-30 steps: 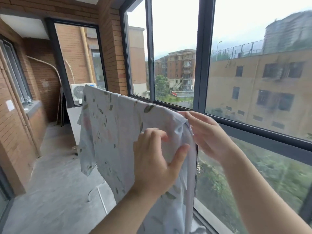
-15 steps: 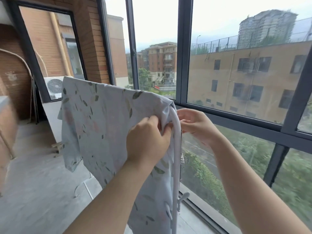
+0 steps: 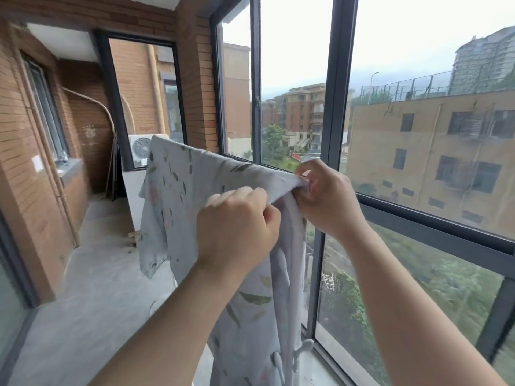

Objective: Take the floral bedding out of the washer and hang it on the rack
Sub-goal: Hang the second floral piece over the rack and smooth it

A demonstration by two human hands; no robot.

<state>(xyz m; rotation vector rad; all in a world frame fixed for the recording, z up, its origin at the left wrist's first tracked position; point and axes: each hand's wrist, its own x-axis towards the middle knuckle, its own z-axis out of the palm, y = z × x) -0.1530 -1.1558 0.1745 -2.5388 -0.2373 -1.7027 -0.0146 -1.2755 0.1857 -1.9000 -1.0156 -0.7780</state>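
While the floral bedding (image 3: 178, 196) drapes over the rack (image 3: 292, 246), left hand (image 3: 237, 227) and right hand (image 3: 326, 196) pinch its near corner.

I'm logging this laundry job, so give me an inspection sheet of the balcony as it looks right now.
Surface: bare grey concrete floor.
Job's things: floral bedding draped over the top of the white rack; washer not in view.
Clutter: small wooden scraps on the floor by the low white wall.
Hands: left hand and right hand both pinch the bedding's near corner at the rack's end.
Cables: pipe arcing along the brick wall.
Surroundings: large windows, air-conditioner unit, apartment blocks outside.
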